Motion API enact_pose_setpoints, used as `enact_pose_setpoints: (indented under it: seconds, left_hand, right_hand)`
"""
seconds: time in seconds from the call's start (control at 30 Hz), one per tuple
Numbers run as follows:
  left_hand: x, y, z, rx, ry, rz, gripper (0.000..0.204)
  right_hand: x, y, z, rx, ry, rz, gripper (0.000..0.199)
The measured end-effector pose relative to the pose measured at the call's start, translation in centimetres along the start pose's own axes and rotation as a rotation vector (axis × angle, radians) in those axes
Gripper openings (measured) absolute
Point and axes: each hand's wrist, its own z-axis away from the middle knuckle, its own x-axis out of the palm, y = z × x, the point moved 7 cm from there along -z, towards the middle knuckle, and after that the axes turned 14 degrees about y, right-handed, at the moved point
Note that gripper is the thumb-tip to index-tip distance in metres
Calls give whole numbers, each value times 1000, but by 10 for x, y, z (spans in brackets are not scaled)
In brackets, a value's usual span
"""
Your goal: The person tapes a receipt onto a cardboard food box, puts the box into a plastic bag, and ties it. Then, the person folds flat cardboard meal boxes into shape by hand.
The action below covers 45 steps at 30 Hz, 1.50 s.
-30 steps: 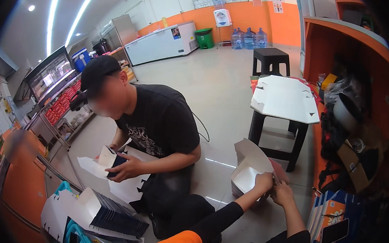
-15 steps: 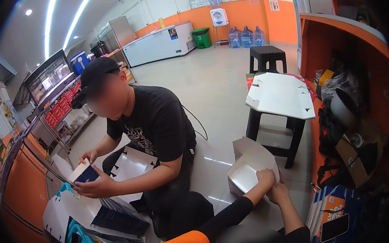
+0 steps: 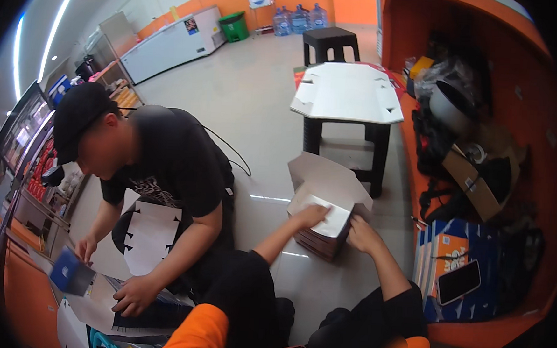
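A pale cardboard carton blank (image 3: 336,174) with raised flaps tops a stack of similar folded cartons (image 3: 317,243) on the floor before me. My left hand (image 3: 313,215) rests over the blank's inner panel, fingers reaching toward its right side. At the right corner, my right hand (image 3: 363,235) grips the raised side panel from outside; part of its fingertips is hidden by the card.
On my left, a seated co-worker (image 3: 171,161) holds a small blue carton (image 3: 71,272) above stacked blanks. A flat white blank (image 3: 349,92) lies on a black stool. Blue packages with a phone (image 3: 459,282) lie right; a cluttered orange shelf (image 3: 394,155) stands behind them.
My hands have moved apart: the left now lies over the blank's inside, the right stays at its right corner. The co-worker has lowered the blue carton toward the stack. The view has shifted right.
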Motion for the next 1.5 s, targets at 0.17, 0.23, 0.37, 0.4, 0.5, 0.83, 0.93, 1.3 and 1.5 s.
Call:
enact_pose_setpoints:
  seconds: [0.17,0.23,0.37,0.4,0.5,0.83,0.93,1.3,1.5]
  left_hand:
    - [-86,-67,39,-251,793,-326,38]
    - [-75,-97,36,-189,734,-62,37]
    - [-49,-91,24,-505,255,-199,54]
    - [-46,-87,27,-506,247,-193,54]
    - [-38,-82,31,-525,351,-201,59]
    - [-32,-79,49,-701,553,-72,58]
    - [-30,-82,50,-687,567,-47,58]
    - [-23,-80,49,-778,442,-60,72]
    - [-29,-85,54,-761,493,-99,62]
  right_hand:
    - [-42,-48,-10,472,234,-74,33]
    - [-28,-48,-13,480,269,-13,32]
    - [-25,-30,-7,508,337,65,28]
    - [-25,-30,-7,496,348,52,27]
    - [-23,-22,-9,430,402,62,26]
    - [-16,-15,-11,538,316,51,38]
    - [-30,-14,-2,703,460,141,45]
    - [-9,5,-5,670,205,127,62]
    - [-9,-4,-11,589,226,101,56]
